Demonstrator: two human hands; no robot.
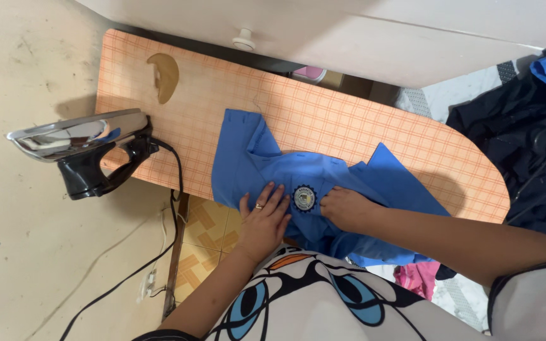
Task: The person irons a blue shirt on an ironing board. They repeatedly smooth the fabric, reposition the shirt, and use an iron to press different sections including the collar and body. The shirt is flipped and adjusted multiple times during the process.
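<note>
On one board (pixel 374 129), two hands (pixel 304 215), one shirt (pixel 248 164)

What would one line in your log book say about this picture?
left hand: flat on blue shirt | right hand: pressing shirt by round badge | iron: upright at end of ironing board

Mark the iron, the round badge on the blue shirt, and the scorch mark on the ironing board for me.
iron (pixel 80 136): head view, on its shiny soleplate.
round badge (pixel 304 197): head view, centre of the emblem on the blue shirt.
scorch mark (pixel 165 76): head view, middle of the brown patch on the ironing board.
</note>
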